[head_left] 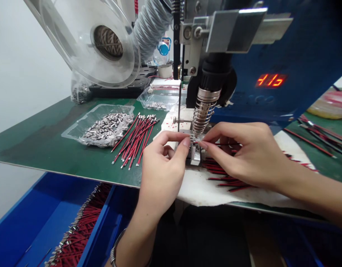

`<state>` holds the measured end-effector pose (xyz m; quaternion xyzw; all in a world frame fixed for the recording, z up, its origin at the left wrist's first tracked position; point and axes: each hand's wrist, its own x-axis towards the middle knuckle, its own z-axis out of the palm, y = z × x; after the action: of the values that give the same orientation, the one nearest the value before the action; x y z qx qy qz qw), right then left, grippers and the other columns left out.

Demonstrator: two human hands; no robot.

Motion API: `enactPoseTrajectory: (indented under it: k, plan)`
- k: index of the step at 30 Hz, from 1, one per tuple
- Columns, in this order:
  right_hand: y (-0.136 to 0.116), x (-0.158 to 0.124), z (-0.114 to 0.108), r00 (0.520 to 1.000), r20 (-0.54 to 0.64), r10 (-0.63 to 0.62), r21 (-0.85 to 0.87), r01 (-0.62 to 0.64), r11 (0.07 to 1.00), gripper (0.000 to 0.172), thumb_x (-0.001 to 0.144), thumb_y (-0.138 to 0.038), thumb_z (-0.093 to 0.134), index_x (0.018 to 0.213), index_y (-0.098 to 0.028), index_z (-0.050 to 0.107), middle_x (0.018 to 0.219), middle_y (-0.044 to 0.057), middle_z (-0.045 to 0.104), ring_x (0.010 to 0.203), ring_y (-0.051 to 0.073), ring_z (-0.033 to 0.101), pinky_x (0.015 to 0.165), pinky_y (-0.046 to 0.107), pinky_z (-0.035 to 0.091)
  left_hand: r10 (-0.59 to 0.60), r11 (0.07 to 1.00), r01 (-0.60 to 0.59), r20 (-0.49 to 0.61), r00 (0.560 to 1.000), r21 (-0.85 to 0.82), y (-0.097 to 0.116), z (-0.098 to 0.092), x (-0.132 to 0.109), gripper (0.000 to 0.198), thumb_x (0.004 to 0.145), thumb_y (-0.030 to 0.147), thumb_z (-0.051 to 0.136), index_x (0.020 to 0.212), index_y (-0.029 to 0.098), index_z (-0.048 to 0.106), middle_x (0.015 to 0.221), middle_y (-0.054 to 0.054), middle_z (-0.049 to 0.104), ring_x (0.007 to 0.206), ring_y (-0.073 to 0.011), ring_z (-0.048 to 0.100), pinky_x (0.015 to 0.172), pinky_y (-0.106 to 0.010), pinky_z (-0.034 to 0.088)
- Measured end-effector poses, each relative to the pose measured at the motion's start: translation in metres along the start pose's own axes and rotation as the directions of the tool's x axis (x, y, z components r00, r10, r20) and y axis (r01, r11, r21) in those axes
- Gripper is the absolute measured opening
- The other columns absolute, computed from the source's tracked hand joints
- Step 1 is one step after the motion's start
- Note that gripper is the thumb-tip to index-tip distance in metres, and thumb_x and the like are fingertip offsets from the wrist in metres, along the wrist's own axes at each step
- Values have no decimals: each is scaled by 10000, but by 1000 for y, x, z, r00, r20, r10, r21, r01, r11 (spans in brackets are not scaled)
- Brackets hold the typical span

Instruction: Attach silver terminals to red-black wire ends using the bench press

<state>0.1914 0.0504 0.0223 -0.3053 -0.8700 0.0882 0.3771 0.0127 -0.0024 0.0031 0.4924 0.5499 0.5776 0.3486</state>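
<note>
My left hand (163, 163) pinches thumb and forefinger together at a small metal fixture (195, 155) under the soldering iron tip (202, 111). What it pinches is too small to make out. My right hand (240, 152) meets it from the right, its fingertips pinched on a thin red wire (219, 144) at the same fixture. More red wires (223, 174) lie on the white cloth (204, 189) beneath my right hand. A bundle of red and black wires (136, 139) lies left of my left hand.
A clear tray of small metal terminals (106, 128) sits on the green bench (34, 141). A blue machine with a red digit display (271, 80) stands behind. A clear reel (104, 40) and grey hose (150, 26) hang above. Blue bins (48, 218) below hold finished wires (81, 226).
</note>
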Motion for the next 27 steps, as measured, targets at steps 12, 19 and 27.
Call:
enactPoseTrajectory:
  k: [12,19,27]
  plan:
    - [10,3,-6,953,65,-297,-158,303,940,66,951,-149,666,892,-164,691,724,31,717,588,143,639,567,286,467,16,995,-13,32,999,-95,0,-3,1,85,909,290,743,918,206,743,709,38,619,492,-31,376,426,-176,268]
    - [14,2,-8,937,87,-339,-224,350,910,143,997,-175,603,887,-144,689,710,62,722,561,173,625,545,315,447,32,995,-28,35,999,-99,0,-3,1,78,911,273,742,918,196,732,724,40,621,513,-30,412,449,-169,312]
    - [14,2,-9,940,120,-321,-169,338,926,106,988,-164,584,944,-167,681,716,39,714,561,162,612,546,301,438,16,997,-13,44,999,-76,3,-2,1,97,888,264,743,898,172,716,661,45,583,477,-35,385,425,-166,279]
